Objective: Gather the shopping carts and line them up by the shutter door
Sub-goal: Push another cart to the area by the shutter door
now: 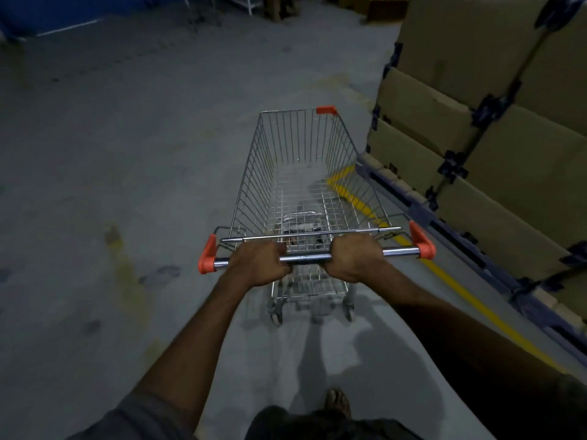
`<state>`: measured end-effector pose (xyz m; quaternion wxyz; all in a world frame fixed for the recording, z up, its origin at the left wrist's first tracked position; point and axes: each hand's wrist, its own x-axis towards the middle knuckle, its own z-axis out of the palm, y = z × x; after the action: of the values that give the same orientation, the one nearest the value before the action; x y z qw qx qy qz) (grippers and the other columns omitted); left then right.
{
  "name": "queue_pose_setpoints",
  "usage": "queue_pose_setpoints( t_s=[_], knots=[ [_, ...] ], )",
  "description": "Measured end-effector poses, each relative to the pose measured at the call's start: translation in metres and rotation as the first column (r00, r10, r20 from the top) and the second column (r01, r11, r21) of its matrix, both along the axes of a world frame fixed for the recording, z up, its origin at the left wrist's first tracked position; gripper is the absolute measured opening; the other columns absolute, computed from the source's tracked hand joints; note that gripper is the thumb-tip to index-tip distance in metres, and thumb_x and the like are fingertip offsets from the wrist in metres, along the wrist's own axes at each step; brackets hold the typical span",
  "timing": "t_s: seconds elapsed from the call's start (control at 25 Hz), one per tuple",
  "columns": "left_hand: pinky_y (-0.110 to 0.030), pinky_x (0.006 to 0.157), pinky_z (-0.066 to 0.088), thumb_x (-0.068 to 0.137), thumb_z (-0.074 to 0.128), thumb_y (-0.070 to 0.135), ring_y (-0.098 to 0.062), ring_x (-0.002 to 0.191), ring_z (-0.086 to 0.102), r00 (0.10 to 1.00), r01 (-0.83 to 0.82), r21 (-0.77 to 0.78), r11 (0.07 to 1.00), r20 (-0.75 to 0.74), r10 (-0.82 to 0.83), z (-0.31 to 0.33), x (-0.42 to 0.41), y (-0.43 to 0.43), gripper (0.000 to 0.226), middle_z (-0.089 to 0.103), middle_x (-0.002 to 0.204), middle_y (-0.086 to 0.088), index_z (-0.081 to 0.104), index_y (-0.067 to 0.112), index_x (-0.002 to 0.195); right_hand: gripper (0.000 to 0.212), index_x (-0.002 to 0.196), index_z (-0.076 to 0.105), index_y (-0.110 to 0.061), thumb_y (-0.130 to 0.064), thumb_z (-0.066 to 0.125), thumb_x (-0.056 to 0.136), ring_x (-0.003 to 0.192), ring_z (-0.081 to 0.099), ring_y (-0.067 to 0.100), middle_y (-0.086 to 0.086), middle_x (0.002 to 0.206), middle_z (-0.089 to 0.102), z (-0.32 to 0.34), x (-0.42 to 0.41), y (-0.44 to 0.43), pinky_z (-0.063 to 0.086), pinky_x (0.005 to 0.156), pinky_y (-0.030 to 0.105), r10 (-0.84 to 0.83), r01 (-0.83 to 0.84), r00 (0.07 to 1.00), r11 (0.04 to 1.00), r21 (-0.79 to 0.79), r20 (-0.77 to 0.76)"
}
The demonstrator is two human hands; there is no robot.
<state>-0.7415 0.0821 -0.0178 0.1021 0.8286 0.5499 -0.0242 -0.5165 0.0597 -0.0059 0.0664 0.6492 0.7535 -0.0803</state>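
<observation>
The cart (305, 185) stands on the floor (127, 154). Across its near end runs the handle (305, 258). The left hand (259, 263) grips it left of centre and the right hand (354, 257) right of centre, with bare bar between them. Right of the cart, near but apart, boxes (476, 90) are stacked on a pallet (422, 204). A line (470, 300) lies on the floor between cart and pallet, passing under the cart's right side. Behind the cart a foot (338, 401) rests on the floor. Far ahead, left of the cart, stands a rack (244, 4).

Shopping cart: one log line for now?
shopping cart: empty | left hand: grips handle | right hand: grips handle | cardboard boxes: stacked at right
</observation>
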Motion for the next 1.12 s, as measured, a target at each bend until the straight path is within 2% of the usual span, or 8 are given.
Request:
queue_pose_setpoints(
  t_s=[0.16,0.32,0.4,0.52,0.76,0.96,1.12],
  knots=[
    [-0.034,0.076,0.053,0.081,0.059,0.053,-0.030,0.092,0.071,0.986,-0.107,0.166,0.980,-0.106,0.126,-0.007,0.002,0.052,0.039,0.075,0.095,-0.005,0.073,0.022,0.099,0.032,0.092,0.072,-0.017,-0.041,0.059,0.076,0.085,0.070,0.031,0.005,0.092,0.074,0.001,-0.008,0.062,0.053,0.075,0.034,0.019,-0.025,0.997,0.996,0.080,0.069],
    [-0.030,0.058,0.046,0.079,0.064,0.049,-0.028,0.066,0.069,0.968,-0.101,0.303,0.947,-0.191,0.165,-0.016,-0.006,0.106,0.032,0.071,0.074,-0.004,0.071,0.021,0.093,0.030,0.096,0.070,-0.016,-0.037,0.060,0.076,0.086,0.070,0.034,0.007,0.089,0.074,-0.007,-0.017,0.128,0.051,0.074,0.033,0.041,-0.049,0.997,0.988,0.144,0.062],
    [-0.027,0.051,0.044,0.070,0.073,0.046,-0.027,0.052,0.064,0.963,-0.119,0.335,0.935,-0.190,0.190,-0.019,-0.012,0.135,0.029,0.066,0.062,-0.002,0.070,0.020,0.083,0.030,0.098,0.068,-0.018,-0.037,0.062,0.077,0.085,0.070,0.034,0.006,0.088,0.074,-0.011,-0.021,0.162,0.051,0.073,0.034,0.050,-0.061,0.997,0.981,0.182,0.064],
    [-0.025,0.044,0.044,0.056,0.083,0.037,-0.025,0.040,0.058,0.979,-0.138,0.385,0.913,-0.090,0.186,-0.022,-0.026,0.184,0.030,0.060,0.052,-0.002,0.066,0.018,0.071,0.031,0.101,0.068,-0.019,-0.038,0.063,0.076,0.084,0.072,0.033,0.006,0.089,0.075,-0.013,-0.034,0.216,0.051,0.072,0.033,0.069,-0.083,0.995,0.972,0.220,0.071],
    [-0.026,0.043,0.045,0.055,0.084,0.036,-0.026,0.040,0.059,0.980,-0.175,0.372,0.912,-0.020,0.197,-0.024,-0.061,0.281,0.031,0.060,0.052,-0.002,0.063,0.019,0.069,0.030,0.085,0.070,-0.018,-0.036,0.072,0.060,0.067,0.072,0.032,0.007,0.072,0.073,-0.017,-0.071,0.321,0.051,0.060,0.031,0.056,-0.077,0.995,0.964,0.255,0.088],
    [-0.026,0.047,0.045,0.064,0.078,0.045,-0.028,0.046,0.063,0.974,-0.192,0.355,0.915,-0.049,0.223,-0.025,-0.092,0.368,0.029,0.064,0.055,-0.003,0.066,0.019,0.072,0.030,0.086,0.068,-0.018,-0.037,0.071,0.063,0.070,0.072,0.030,0.005,0.075,0.073,-0.020,-0.102,0.414,0.047,0.060,0.029,0.079,-0.105,0.991,0.956,0.273,0.104],
    [-0.027,0.049,0.046,0.071,0.072,0.049,-0.027,0.051,0.066,0.964,-0.216,0.371,0.903,-0.063,0.257,-0.022,-0.117,0.443,0.029,0.066,0.058,-0.003,0.071,0.021,0.077,0.029,0.071,0.064,-0.016,-0.033,0.079,0.052,0.051,0.067,0.028,0.005,0.058,0.067,-0.027,-0.127,0.492,0.049,0.050,0.029,0.099,-0.108,0.994,0.940,0.325,0.047]
  ],
)
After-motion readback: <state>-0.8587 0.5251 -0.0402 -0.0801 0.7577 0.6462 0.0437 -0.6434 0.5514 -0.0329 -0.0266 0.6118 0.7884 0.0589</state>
